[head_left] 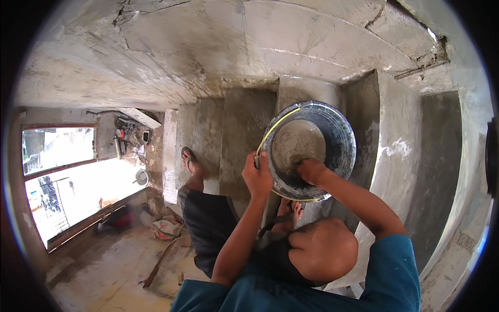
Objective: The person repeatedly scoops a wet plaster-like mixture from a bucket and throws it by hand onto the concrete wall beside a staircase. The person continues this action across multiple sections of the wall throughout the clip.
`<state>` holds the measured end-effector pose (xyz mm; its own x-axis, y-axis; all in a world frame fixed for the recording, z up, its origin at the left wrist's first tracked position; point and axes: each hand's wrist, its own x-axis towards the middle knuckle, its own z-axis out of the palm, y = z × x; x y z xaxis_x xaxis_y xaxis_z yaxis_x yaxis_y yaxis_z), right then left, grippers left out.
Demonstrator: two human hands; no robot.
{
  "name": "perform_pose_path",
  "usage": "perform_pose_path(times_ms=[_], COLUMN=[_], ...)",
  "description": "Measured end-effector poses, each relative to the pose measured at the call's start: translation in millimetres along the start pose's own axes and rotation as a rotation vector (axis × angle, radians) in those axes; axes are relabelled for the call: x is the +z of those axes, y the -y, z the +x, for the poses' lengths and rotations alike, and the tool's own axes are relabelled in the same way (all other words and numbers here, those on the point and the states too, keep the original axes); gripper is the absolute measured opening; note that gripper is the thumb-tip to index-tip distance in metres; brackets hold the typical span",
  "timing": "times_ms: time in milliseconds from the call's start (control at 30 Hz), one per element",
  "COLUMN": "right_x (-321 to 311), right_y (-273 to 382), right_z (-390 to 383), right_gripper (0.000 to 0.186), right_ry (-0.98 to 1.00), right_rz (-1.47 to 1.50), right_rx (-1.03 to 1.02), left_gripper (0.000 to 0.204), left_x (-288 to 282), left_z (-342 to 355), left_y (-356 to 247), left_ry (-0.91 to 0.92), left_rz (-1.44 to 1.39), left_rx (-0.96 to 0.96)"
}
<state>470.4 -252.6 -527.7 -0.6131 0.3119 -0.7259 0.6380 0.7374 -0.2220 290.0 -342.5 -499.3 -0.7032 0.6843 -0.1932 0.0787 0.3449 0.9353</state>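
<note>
A dark, cement-smeared bucket [340,138] holds grey wet mortar [297,143] and has a thin yellow handle [274,126]. My left hand [257,174] grips the bucket's near-left rim where the yellow handle meets it. My right hand [312,170] reaches inside over the near rim, fingers down in the mortar at the bucket's wall. The bucket sits just above my bent right knee [322,249], over grey concrete stair steps. My left foot [191,162] in a sandal rests on a step to the left; toes of the other foot [291,209] show under the bucket.
Rough concrete steps [244,130] and plastered walls [405,151] surround me; the wall above is cracked. A bright open window [73,177] is at left, with tools on a ledge beside it. A wooden stick [161,262] and a sack [166,228] lie on the dusty floor below.
</note>
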Motion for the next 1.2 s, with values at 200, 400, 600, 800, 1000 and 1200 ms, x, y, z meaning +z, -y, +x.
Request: perform_pose_path(times_ms=[200, 400, 600, 800, 1000, 1200], right_x=[-21, -21, -1, 0, -10, -5], right_y=[-1, -5, -36, -55, -50, -23], right_z=[2, 50, 76, 65, 21, 9], right_gripper=[0.019, 0.018, 0.021, 0.026, 0.021, 0.022], right_ry=[-0.347, -0.639, -0.643, -0.423, -0.253, -0.032], right_rz=[-0.202, -0.252, 0.074, -0.217, 0.044, 0.214], right_rx=[0.212, -0.263, 0.199, 0.341, 0.474, 0.408], left_gripper=[0.031, 0.030, 0.030, 0.031, 0.033, 0.034], left_x=[0, 0, -1, -1, 3, 6], left_z=[1, 0, -1, -2, -2, -2], left_y=[0, -1, -2, 0, 5, 6], left_ry=[0.008, 0.005, 0.001, -0.010, -0.020, -0.024], left_rz=[-0.027, -0.013, 0.029, 0.025, -0.002, -0.058], left_rx=[0.005, 0.027, 0.022, 0.064, 0.022, 0.001])
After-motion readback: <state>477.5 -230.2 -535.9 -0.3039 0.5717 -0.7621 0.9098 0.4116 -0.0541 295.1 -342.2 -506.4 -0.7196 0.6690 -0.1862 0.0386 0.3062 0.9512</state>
